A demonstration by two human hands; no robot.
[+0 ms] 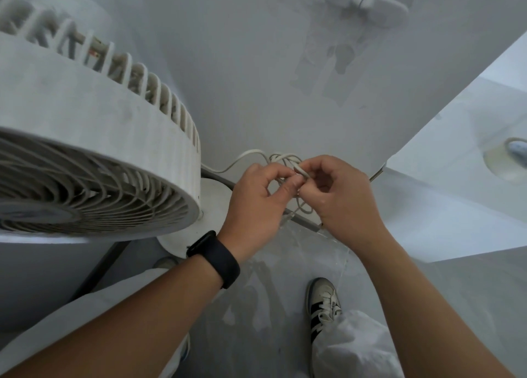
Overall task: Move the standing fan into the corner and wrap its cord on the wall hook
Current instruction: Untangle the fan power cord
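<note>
Both hands, near centre: left hand (256, 195) and right hand (339, 195) pinching thin white looped cord (288, 161). White round-headed standing fan (94, 149) at left by wall. Advice: keep coils even, tensioned before hooking.

there is a single view, from a wide-angle camera worn on the person's head, looking steeply down and forward past both forearms to the floor (256, 306) and the white wall (256, 78) just ahead. it sits close: the fan head (85, 149) fills the left edge at near range, the left hand (253, 206) and right hand (339, 198) meet near the middle, and a sneaker (323, 306) shows below. straight lines bend toward the edges.
</note>
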